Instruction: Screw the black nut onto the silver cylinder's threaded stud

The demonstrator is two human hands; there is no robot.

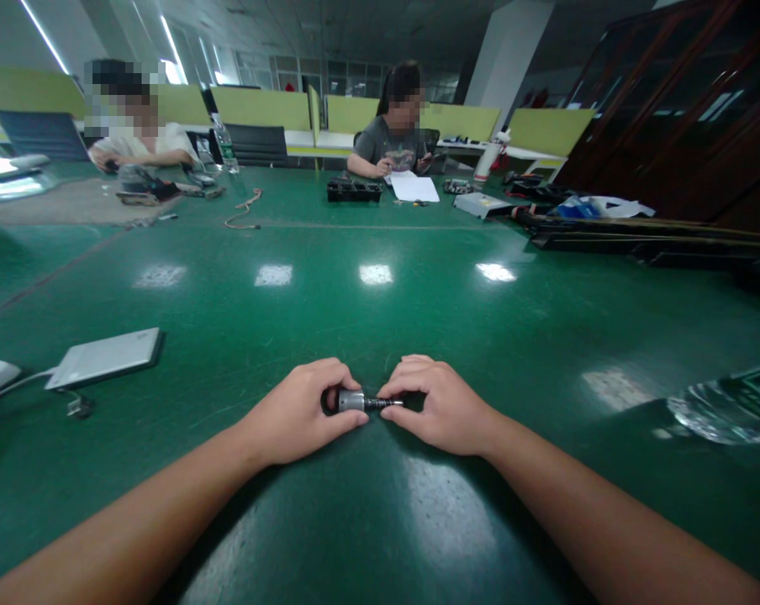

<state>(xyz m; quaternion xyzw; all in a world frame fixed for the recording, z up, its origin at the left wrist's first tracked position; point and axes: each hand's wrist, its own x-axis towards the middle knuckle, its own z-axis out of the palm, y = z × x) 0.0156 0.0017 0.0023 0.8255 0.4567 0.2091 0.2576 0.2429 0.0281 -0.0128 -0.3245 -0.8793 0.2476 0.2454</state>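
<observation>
Near the middle of the green table (304, 311), a small motor-like part lies level between my hands. It has a silver cylinder (351, 400) on the left and a thin dark ridged shaft (372, 404) with a bright tip on the right. My left hand (301, 412) is closed round the cylinder, thumb in front and fingers behind. With thumb and fingertips, my right hand (446, 407) pinches at the shaft near its tip. Whether both fingertips press on the shaft is hard to see.
To the left lies a white flat box (106, 357) with a cable. At right, a clear bottle (726, 407) rests on its side. Across the table sit two people (396, 143), with a black tray (353, 191), paper (414, 186) and a metal box (481, 204).
</observation>
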